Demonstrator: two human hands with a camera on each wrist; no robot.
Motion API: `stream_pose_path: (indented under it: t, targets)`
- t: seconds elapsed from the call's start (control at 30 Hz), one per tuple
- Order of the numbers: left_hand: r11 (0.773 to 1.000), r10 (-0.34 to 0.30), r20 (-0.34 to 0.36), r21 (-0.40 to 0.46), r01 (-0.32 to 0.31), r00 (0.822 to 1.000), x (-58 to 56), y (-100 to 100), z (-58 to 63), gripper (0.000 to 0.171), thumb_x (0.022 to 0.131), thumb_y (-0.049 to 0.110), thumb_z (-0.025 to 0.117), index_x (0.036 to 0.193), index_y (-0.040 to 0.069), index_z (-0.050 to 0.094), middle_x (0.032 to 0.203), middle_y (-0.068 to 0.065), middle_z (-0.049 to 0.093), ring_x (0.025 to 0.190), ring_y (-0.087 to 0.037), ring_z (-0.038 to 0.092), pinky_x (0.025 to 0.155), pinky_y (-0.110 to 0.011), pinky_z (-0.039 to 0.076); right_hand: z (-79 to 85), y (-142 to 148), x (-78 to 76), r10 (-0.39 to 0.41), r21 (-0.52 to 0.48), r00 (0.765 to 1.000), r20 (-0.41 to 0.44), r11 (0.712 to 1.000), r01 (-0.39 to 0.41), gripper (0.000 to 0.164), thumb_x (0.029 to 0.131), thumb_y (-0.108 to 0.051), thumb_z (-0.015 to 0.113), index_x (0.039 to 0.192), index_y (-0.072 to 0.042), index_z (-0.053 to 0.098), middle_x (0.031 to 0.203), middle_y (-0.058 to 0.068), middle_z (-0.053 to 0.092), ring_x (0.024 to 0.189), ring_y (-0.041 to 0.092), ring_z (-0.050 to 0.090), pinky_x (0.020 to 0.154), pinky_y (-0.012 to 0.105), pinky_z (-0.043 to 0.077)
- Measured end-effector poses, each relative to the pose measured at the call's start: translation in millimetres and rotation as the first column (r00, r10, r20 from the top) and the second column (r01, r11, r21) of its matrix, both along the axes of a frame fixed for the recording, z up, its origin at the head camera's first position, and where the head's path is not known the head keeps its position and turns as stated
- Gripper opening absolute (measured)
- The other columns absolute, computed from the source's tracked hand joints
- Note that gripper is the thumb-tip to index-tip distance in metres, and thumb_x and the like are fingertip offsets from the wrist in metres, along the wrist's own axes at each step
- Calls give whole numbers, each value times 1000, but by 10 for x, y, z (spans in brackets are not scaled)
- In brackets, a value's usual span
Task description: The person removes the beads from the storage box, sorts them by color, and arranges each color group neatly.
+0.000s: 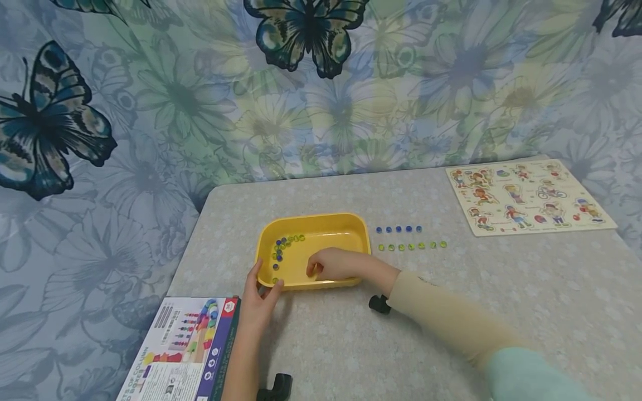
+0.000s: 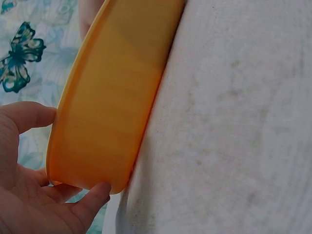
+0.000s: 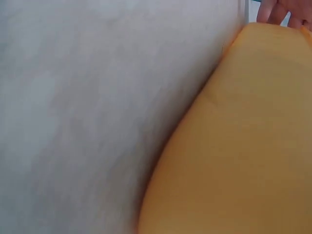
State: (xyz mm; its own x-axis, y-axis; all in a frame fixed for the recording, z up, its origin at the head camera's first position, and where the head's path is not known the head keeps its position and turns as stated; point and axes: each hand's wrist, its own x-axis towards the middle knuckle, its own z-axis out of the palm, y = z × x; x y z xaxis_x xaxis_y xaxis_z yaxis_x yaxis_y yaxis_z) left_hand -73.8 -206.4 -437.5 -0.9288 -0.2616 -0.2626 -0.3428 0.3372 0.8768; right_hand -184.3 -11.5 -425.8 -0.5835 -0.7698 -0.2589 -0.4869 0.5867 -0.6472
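Left hand [image 1: 259, 303] grasping the yellow tray [image 1: 321, 231] at its near-left corner, and mixed blue and yellow-green beads [image 1: 283, 240] remain inside, not yet lined up! Right hand [image 1: 333, 264] in the tray, fingers curled, bead between them or not, can't tell; to its right, two rows done, five blue beads [image 1: 398, 229] and seven yellow-green beads [image 1: 411, 247]! Around: printed toy box [image 1: 180, 351] near left, illustrated picture board [image 1: 531, 195] far right, both clear of the rows; only the right hand masks some tray floor

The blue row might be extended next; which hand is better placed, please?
Probably the right hand: it is inside the tray, nearer the blue row; the left hand holds the tray's opposite end.
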Motion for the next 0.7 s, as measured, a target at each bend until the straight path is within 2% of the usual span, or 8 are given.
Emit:
stream_pose_path:
  t: [0.13, 0.43, 0.57, 0.7]
  targets:
    - [1000, -2, -4, -4, 2, 1000, 1, -2, -11, 74, 89, 32, 63, 148, 34, 17, 154, 0, 18, 135, -25, 31, 105, -40, 35, -32, -145, 2, -11, -42, 1000, 5, 999, 11, 16, 86, -12, 65, 102, -13, 69, 94, -7, 64, 83, 7, 54, 78, 22, 46]
    - [1000, -25, -45, -14, 25, 999, 23, -24, -17, 73, 89, 32, 62, 148, 30, 19, 153, -1, 19, 136, -26, 30, 105, -40, 35, -48, -531, 16, -10, -49, 1000, -11, 999, 10, 17, 87, -15, 64, 103, -13, 69, 93, -9, 64, 82, 5, 54, 76, 17, 45]
    - [999, -37, -59, -19, 36, 998, 30, -35, -29, 76, 87, 38, 63, 148, 30, 19, 153, 0, 19, 136, -26, 28, 105, -39, 35, -46, -665, 26, -35, -49, 999, 17, 998, 35, 19, 88, -18, 64, 106, -13, 69, 92, -9, 63, 80, 6, 54, 74, 17, 45]
    - [998, -54, -81, -18, 52, 995, 21, -24, -39, 78, 86, 43, 63, 149, 29, 19, 154, -1, 19, 136, -27, 28, 105, -40, 35, -43, -746, 37, -69, -40, 997, 35, 997, 70, 20, 88, -14, 63, 107, -13, 69, 91, -8, 64, 78, 8, 53, 73, 18, 44]
